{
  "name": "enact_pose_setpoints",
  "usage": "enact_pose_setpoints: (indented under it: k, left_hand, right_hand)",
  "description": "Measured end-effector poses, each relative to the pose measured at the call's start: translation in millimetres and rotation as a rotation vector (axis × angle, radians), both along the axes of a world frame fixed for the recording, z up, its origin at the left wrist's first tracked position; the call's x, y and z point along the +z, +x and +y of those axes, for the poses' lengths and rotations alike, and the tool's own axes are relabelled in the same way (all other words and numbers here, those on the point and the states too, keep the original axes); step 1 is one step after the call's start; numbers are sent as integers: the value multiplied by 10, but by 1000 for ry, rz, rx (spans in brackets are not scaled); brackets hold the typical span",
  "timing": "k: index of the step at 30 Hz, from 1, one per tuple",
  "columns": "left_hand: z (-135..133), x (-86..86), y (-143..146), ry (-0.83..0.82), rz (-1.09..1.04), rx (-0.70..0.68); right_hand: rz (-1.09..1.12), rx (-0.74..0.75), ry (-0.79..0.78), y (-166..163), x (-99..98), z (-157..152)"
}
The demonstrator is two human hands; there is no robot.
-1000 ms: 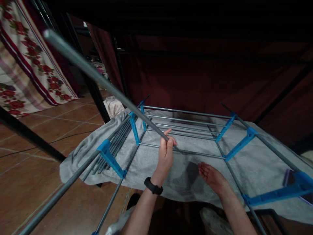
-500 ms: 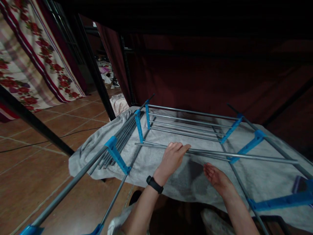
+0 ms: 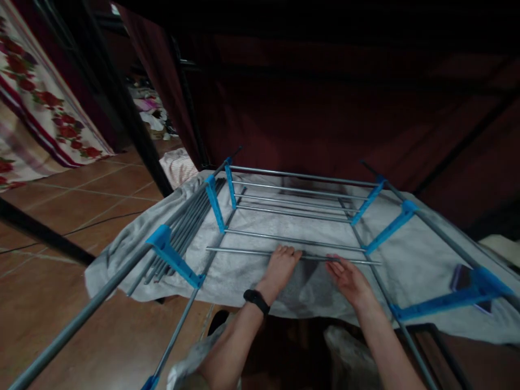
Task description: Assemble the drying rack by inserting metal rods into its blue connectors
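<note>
A loose grey metal rod (image 3: 239,251) lies crosswise in front of me, above the cloth, between the two sides of a rack frame. My left hand (image 3: 282,265), with a black band on its wrist, is closed over the rod near its middle. My right hand (image 3: 349,281) is palm up, its fingers at the rod to the right of the left hand; the grip looks light. Blue plastic brackets (image 3: 215,203) join the frame's long tubes (image 3: 81,314). Several crossbars (image 3: 292,237) span between the far brackets.
A bundle of grey rods (image 3: 182,233) lies on the left of the grey cloth (image 3: 117,271). At the right, a phone-like object (image 3: 461,279) lies partly behind a blue bracket. Black posts (image 3: 134,114) and a dark red curtain (image 3: 284,119) stand around. A cable crosses the tiled floor (image 3: 97,200).
The loose rod has come nearer to me and its right end has moved left, within the frame. My right hand has moved up to the rod. The view has shifted slightly.
</note>
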State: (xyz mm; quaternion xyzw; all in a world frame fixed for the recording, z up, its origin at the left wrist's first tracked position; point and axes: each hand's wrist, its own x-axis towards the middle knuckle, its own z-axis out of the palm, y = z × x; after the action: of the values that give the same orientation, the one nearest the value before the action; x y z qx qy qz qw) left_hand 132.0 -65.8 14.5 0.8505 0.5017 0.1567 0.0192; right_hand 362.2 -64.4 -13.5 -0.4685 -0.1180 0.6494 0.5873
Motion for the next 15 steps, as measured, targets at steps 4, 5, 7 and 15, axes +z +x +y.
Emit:
enact_pose_setpoints:
  k: [4,5,7,15]
  left_hand:
    - [41,-21,-40,-23,56,-16]
    - [59,-26,-65,-32,77,-18]
    - [88,-41,-120,-36,110,-12]
    - [115,-134,-283,-41,175,14]
  right_hand:
    - [2,-89,-44,-12,-27,27]
    - [-2,-106,-67,-6,-37,35]
    - [7,-113,-79,13,-57,42]
    - [-10,-97,-83,44,-129,40]
